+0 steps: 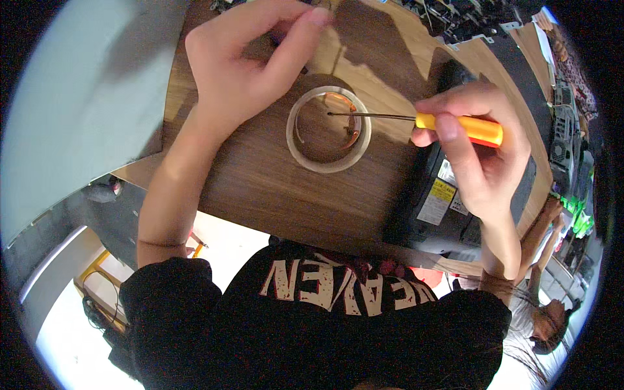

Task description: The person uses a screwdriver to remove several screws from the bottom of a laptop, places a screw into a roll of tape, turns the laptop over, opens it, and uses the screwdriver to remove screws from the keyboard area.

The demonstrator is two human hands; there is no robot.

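My right hand (481, 143) is closed around the yellow-and-orange handle of a screwdriver (480, 130). Its thin dark shaft points left, and the tip is seen over the opening of a pale roll of tape (294, 140) on the wooden table. Whether the tip touches anything inside the ring cannot be told. Up at the left, above the table, my left hand (244, 58) is raised with thumb and forefinger brought together near the upper edge. Anything between those fingertips is too hidden to make out.
A black device (416, 218) with yellow and white labels lies right of the tape on the brown wooden table (260, 182). Dark equipment (468, 19) crowds the far side. A pale panel (97, 84) borders the left. Another person (549, 322) is at the lower right.
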